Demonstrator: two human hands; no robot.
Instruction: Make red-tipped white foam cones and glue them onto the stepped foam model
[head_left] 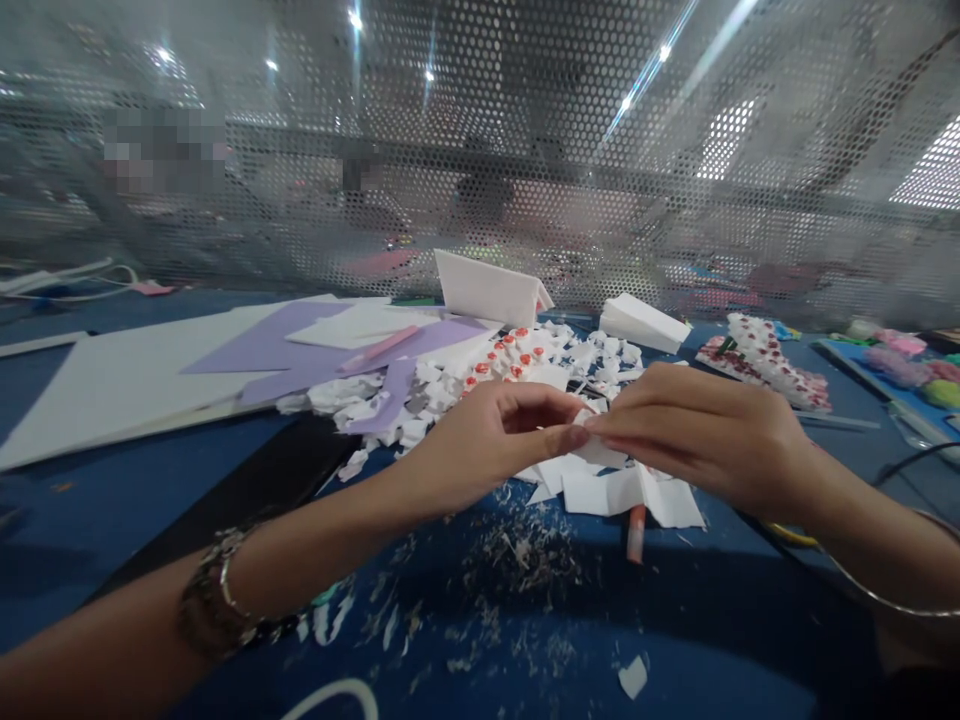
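Observation:
My left hand [487, 440] and my right hand [697, 430] meet over the middle of a blue table [90, 540]. Both pinch the same small piece of white paper [600, 455] between thumb and fingers, fingertips touching. Below them lies a heap of white paper scraps [622, 490], with a pink stick [636, 533] poking out under it. Fine paper shavings [525, 550] are scattered just in front of the hands. A bracelet sits on each wrist.
Large white and purple sheets [285, 345] lie at the left, with red-dotted paper pieces [510, 362] behind the hands. Folded white card [487, 288] and a patterned paper shape [765, 360] stand farther back. A perforated metal screen [480, 150] walls off the far side. Colourful pompoms [907, 365] sit at the right.

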